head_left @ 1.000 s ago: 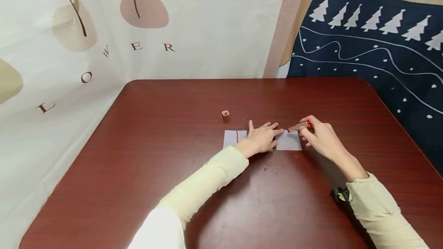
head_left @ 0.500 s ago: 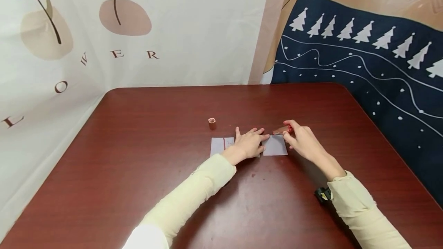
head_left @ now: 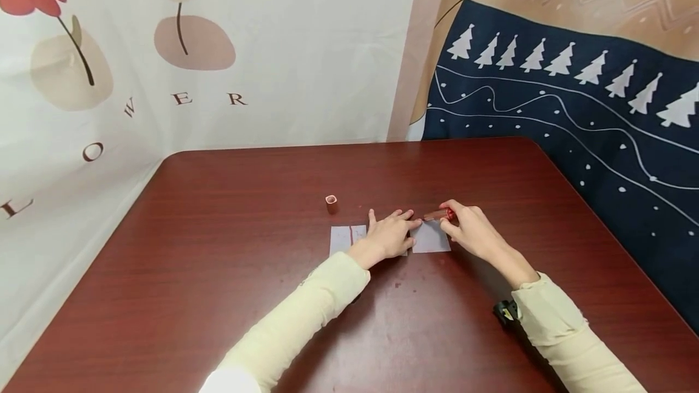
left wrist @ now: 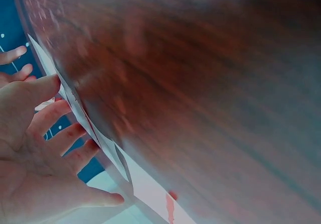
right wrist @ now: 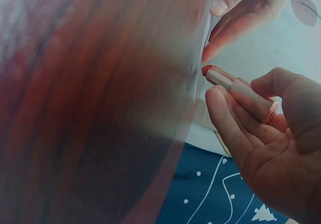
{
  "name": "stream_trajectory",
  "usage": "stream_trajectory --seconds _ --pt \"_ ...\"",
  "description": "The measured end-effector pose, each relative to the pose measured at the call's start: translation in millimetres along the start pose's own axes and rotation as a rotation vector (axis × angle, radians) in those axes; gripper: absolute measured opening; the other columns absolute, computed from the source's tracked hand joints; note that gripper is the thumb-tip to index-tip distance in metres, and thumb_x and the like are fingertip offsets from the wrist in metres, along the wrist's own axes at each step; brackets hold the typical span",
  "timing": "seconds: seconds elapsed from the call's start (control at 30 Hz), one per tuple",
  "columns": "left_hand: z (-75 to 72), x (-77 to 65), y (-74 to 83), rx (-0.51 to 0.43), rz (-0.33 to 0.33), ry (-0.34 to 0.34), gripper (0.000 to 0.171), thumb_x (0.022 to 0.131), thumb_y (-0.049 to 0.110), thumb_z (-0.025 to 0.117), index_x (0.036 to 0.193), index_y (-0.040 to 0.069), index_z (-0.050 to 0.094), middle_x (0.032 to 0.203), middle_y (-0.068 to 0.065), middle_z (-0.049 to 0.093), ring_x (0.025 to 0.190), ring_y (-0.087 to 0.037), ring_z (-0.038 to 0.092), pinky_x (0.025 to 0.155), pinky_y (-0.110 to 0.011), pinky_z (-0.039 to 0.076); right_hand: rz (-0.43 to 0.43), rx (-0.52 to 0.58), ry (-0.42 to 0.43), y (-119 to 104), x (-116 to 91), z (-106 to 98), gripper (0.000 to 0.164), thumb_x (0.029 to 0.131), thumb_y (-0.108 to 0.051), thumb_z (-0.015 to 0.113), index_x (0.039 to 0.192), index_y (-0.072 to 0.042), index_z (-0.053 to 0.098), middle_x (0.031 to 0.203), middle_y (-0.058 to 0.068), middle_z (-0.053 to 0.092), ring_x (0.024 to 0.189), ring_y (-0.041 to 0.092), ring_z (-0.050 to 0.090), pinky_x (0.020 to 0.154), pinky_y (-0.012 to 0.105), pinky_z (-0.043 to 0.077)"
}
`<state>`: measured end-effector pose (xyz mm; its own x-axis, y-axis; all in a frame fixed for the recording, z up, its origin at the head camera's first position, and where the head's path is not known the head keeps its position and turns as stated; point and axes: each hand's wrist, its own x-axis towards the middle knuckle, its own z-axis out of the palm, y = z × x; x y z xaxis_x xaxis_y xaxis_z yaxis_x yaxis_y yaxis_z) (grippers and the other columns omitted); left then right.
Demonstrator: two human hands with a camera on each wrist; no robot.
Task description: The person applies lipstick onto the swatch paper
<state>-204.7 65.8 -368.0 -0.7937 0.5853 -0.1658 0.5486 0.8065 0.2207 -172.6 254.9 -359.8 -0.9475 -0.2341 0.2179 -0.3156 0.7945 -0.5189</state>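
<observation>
The lipstick tube [right wrist: 248, 97] has shifted toward the spread left fingers [left wrist: 66, 136], its red stick [right wrist: 207, 71] protruding, right fingers [right wrist: 220, 108] pinching it.

You have a glossy, wood-grained table [head_left: 229, 205] under smooth, matt paper [head_left: 431, 240]; your sleeves [head_left: 300, 313] are wrinkled cloth, the white backdrop [head_left: 306, 35] creased fabric. Your lipstick tube [right wrist: 245, 94] has a satin sheen, metal or plastic; blur hides which.

1. Left grip [head_left: 389, 235]: palm down, fingers [left wrist: 67, 138] spread.
2. Right grip [head_left: 465, 227]: pinched, thumb [right wrist: 275, 82] against fingers (clearer from the wrist view).
3. Left forearm [head_left: 306, 302] slants rightward, right forearm [head_left: 562, 329] leftward, both sleeved.
</observation>
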Motion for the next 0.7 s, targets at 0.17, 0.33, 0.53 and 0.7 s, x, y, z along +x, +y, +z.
stream_trajectory --seconds 0.17,0.33,0.53,0.7 --pt "1.2 -0.5 -0.3 -0.006 0.001 0.01 0.048 0.093 0.035 0.055 0.14 0.032 0.044 0.149 0.008 0.03 0.136 -0.014 0.026 0.102 -0.064 0.011 -0.015 -0.017 0.013 0.9 -0.3 0.9 0.028 0.086 -0.004 0.055 0.113 0.005 0.057 0.075 0.005 0.061 0.048 0.006 0.053 0.046 0.024 0.043" --pt "1.3 -0.6 -1.2 -0.001 0.001 0.005 0.048 0.094 0.036 0.055 0.14 0.032 0.043 0.149 0.008 0.03 0.136 -0.013 0.025 0.102 -0.064 0.011 -0.046 -0.043 0.035 0.1 1.2 1.5 0.026 0.085 -0.003 0.057 0.11 0.005 0.058 0.071 0.004 0.059 0.047 0.006 0.049 0.046 0.023 0.042" --pt "2.8 -0.2 -1.4 0.004 -0.003 0.007 0.048 0.094 0.036 0.054 0.141 0.033 0.042 0.149 0.009 0.029 0.136 -0.012 0.025 0.102 -0.064 0.012 -0.053 -0.052 0.037 -0.7 0.8 2.7 0.026 0.085 -0.003 0.059 0.109 0.006 0.058 0.07 0.003 0.057 0.048 0.007 0.046 0.047 0.023 0.042" --pt "3.2 -1.4 -0.7 0.001 -0.001 0.015 0.047 0.093 0.035 0.055 0.14 0.032 0.044 0.148 0.008 0.031 0.136 -0.013 0.027 0.101 -0.064 0.013 -0.042 -0.049 0.025 -1.5 -1.0 3.1 0.027 0.085 -0.003 0.057 0.11 0.006 0.058 0.071 0.003 0.057 0.047 0.007 0.046 0.045 0.023 0.041"
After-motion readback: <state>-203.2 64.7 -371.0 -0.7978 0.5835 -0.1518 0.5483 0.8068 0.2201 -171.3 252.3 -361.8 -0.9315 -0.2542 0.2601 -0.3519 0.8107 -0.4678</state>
